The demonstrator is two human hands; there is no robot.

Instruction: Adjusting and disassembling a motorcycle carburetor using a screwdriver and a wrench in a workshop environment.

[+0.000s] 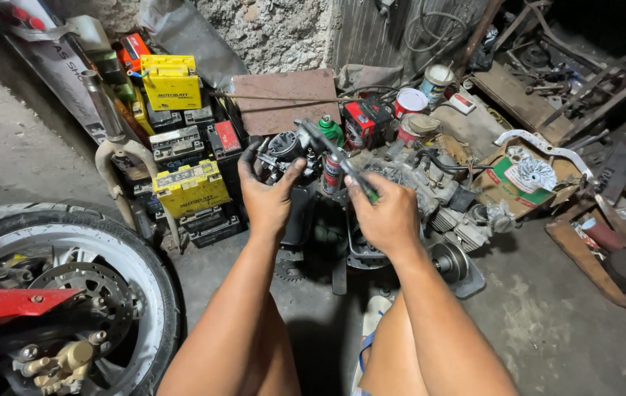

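Head view: left hand (269, 196) is raised in front of the knees, fingers curled round a small dark metal carburettor (283, 150), thumb up along its right side; the part sits just above and ahead of the palm. Right hand (386, 216) is closed in a fist-like grip on the green handle of a screwdriver (338, 158). The tool's long axis runs from the right hand up and to the left, its tip meeting the upper right of the carburettor, so the part lies up-left of the right fingers. Both forearms extend forward from the bent knees, nearly parallel, wrists level. Behind the hands: a red-and-white spray can (332, 173), stacked yellow batteries (181, 187), engine parts (430, 183). Motorcycle front wheel (93, 286) at lower left, well apart.
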